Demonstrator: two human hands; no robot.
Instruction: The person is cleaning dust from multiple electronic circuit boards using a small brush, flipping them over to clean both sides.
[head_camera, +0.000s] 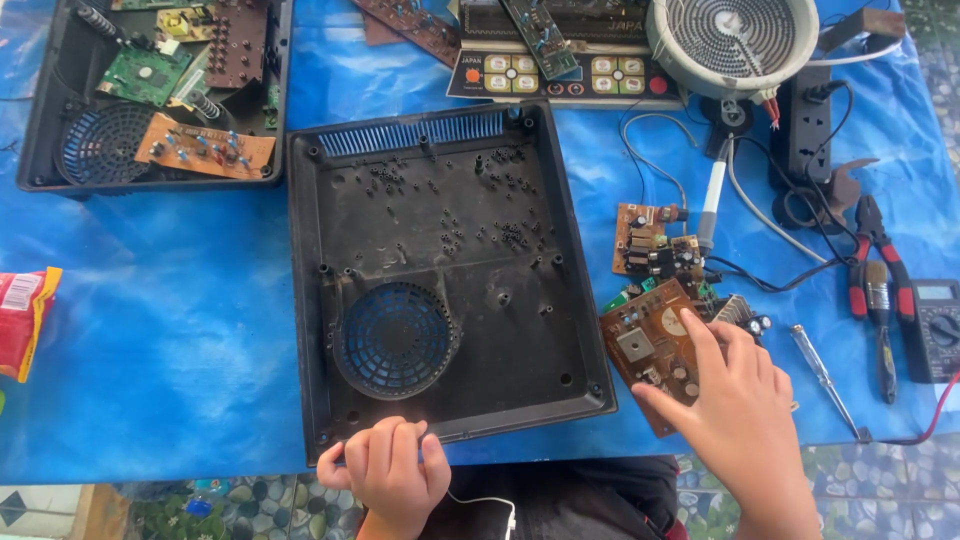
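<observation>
Blue plastic-covered table (180, 330) | black plastic appliance base (440, 270) gripped at near rim by curled left hand (385, 470) | brown circuit board (655, 345) pressed under spread right hand (735, 410) | risk: board components could be bent by pressure.

Left hand (388, 470) curled, right hand (735, 405) spread

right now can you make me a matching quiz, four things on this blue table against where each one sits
Things:
1. empty black casing
2. brown circuit board
3. round heating coil
4. red-handled pliers

Places:
A. far edge of the table, right of middle
B. under the right hand
C. right side, beside a meter
D. middle, its near rim held by the left hand

Pairs: 1-D, 2-B, 3-A, 4-C
</observation>
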